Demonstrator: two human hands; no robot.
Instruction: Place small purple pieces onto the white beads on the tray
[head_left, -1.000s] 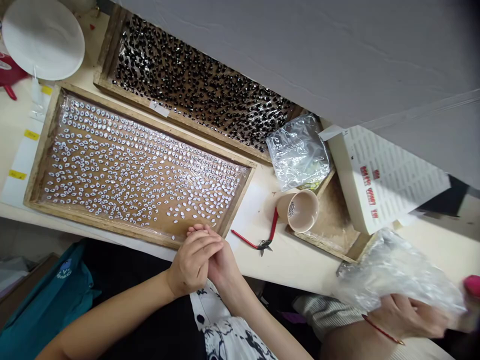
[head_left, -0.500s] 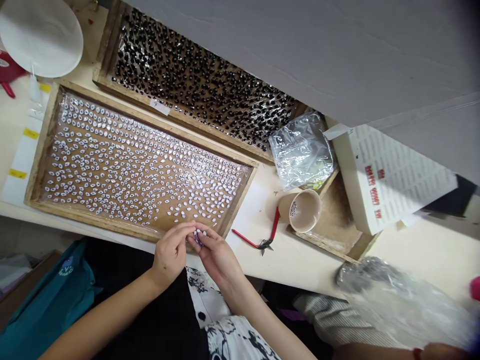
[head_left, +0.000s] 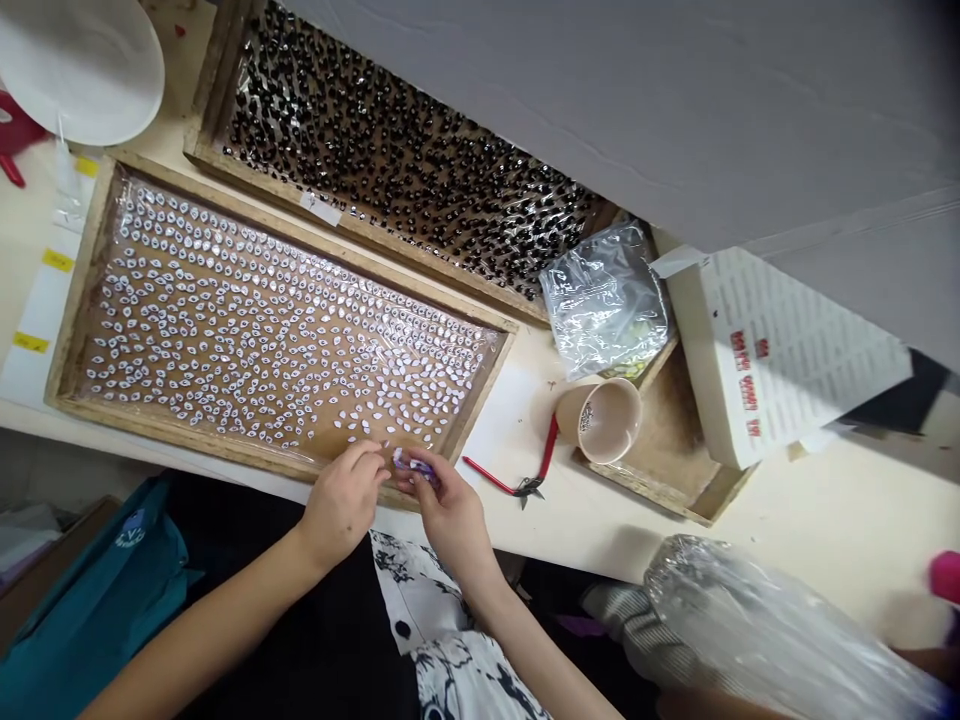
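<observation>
The small purple-and-white cluster (head_left: pixel 418 466) is at the near edge of the wooden tray (head_left: pixel 480 393), pinched between the thumb and fingers of the right hand (head_left: pixel 454 505). The left hand (head_left: pixel 343 507) has its fingers curled just beside it; whether they grip anything cannot be told. Judged by size, the cluster should be light and easily dropped, best taken by its edges; stiffness is undetermined.

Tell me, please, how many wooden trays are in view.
3: the front tray, holding white pieces; the rear tray, holding black pieces; and the right tray, partly covered by the white box. Others may be hidden.
</observation>
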